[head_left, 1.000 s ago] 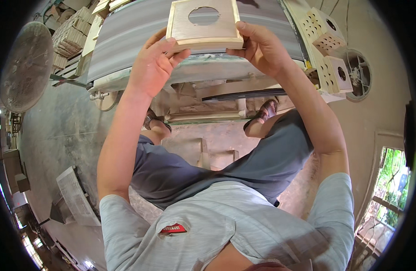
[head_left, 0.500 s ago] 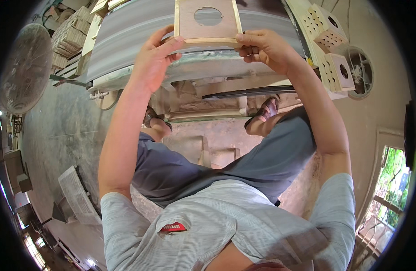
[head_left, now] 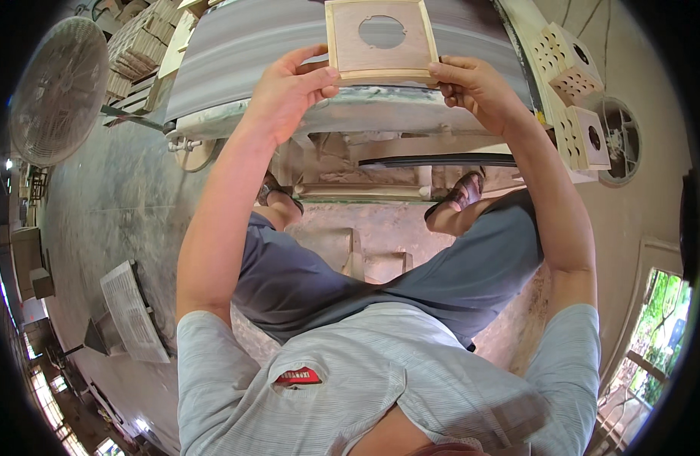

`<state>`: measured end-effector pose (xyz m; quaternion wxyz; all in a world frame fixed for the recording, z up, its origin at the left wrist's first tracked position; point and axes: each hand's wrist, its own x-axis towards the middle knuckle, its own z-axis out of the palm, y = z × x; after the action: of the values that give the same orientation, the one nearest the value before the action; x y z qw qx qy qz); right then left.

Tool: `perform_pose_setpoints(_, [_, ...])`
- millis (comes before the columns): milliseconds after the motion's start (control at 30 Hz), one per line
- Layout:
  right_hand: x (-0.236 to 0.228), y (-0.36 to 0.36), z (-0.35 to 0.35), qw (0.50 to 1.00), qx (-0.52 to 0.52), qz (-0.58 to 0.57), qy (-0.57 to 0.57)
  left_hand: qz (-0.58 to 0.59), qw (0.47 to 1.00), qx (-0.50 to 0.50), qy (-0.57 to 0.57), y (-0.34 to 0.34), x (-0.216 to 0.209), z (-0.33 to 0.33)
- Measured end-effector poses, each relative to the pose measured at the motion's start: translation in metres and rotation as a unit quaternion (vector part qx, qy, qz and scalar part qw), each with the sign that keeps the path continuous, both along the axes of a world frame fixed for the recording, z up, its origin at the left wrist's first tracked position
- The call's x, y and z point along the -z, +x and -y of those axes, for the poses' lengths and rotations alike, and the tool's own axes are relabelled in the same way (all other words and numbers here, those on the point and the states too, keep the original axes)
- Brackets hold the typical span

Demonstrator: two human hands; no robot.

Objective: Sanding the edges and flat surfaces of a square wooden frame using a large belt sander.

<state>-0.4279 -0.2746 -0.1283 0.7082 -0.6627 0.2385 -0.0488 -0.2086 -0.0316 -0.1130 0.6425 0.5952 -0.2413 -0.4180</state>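
A square wooden box (head_left: 348, 47) with a pale frame and a large round hole in its face is held up at the top of the view. My left hand (head_left: 297, 85) pinches its near left corner between thumb and fingers. At the near right corner, my right hand (head_left: 471, 85) grips it the same way. Behind and below the box lies a wide grey belt (head_left: 251, 57) on a long machine. Whether the box touches the belt cannot be made out.
Perforated wooden boxes (head_left: 570, 83) stand along the belt's right side, near a round wall fan (head_left: 619, 144). A large caged fan (head_left: 59, 91) stands at the left, before stacked wooden pieces (head_left: 141, 42). A dark bar (head_left: 433, 161) lies below the machine's near edge.
The box and both hands have shifted slightly right over the belt, and more of the box's far edge shows. The whole view has turned a little. Both hands keep their hold.
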Motion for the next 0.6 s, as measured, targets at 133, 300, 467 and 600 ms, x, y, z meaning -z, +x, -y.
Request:
perform_pose_setpoints(133, [0.0054,-0.0003,0.0010,1.000,0.007,0.015,-0.005,0.050,0.998,0.026,0.018,0.0039,0.0063,-0.0027])
perform_pose_setpoints(300, [-0.0003,-0.0003,-0.0068,0.999,0.022,0.029,-0.015,0.046,0.998,0.046,0.019,0.0069,0.0079,-0.0023])
perform_pose_setpoints(467, [0.0053,-0.0034,0.0014,0.999,-0.004,0.048,-0.011,0.038,0.997,0.056,0.041,0.0029,0.0098,0.0040])
perform_pose_setpoints(600, [0.0028,-0.0017,0.0003,0.998,-0.019,0.055,0.011,0.060,0.996,0.025,0.057,-0.0018,0.0041,0.0012])
